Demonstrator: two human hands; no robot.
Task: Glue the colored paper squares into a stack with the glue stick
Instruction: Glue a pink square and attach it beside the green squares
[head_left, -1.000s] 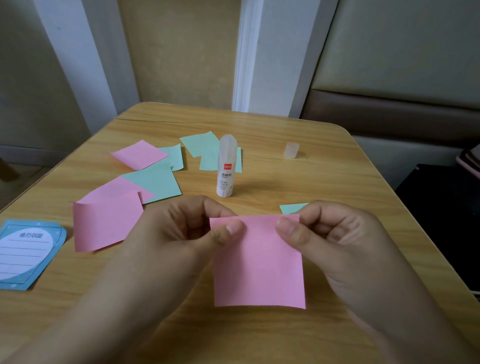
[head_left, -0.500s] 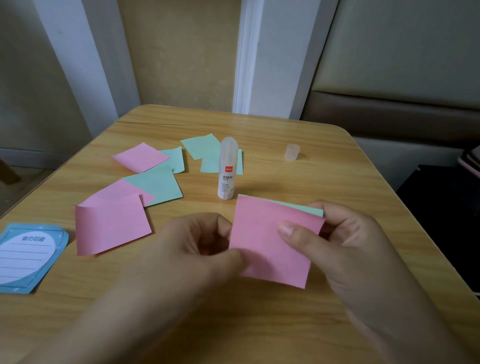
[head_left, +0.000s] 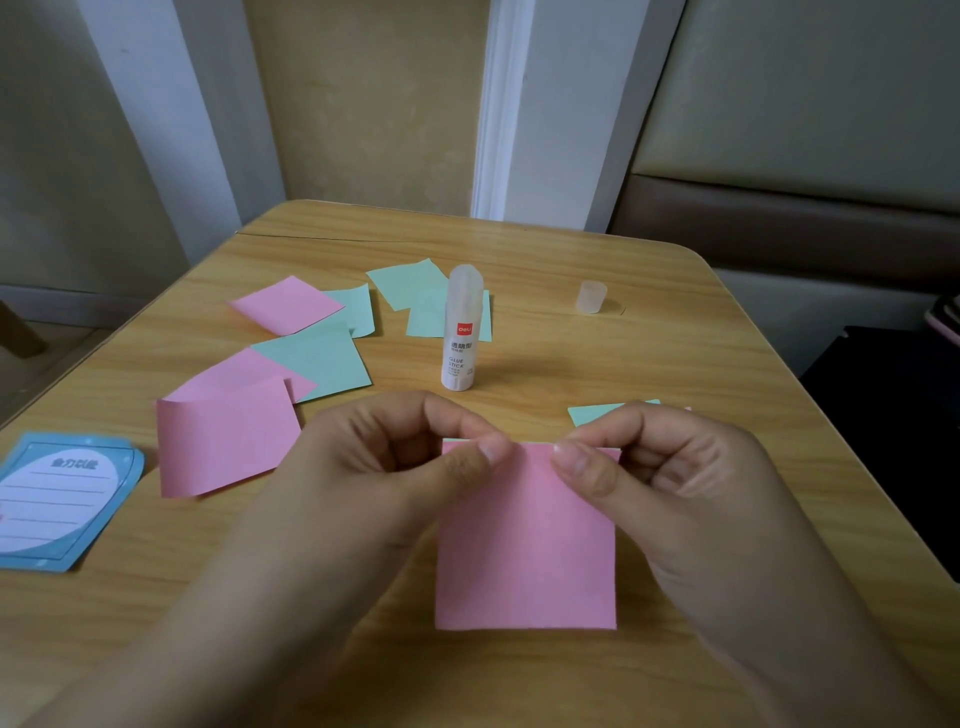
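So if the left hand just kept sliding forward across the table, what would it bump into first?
Most likely the glue stick, standing upright just beyond the left hand, which pinches the pink square. Depth is hard to judge, so the hand might slip past on its left side.

wooden table (head_left: 675, 364), beige walls (head_left: 363, 104), padded bench (head_left: 779, 218)

Pink paper squares (head_left: 525, 540) and mint-green paper squares (head_left: 322, 361) are seen on a yellow wood-grain tabletop (head_left: 675, 364); a white glue stick (head_left: 460, 338) carries a red label.

Upright glue stick (head_left: 461, 332) just beyond hands (head_left: 410, 467)
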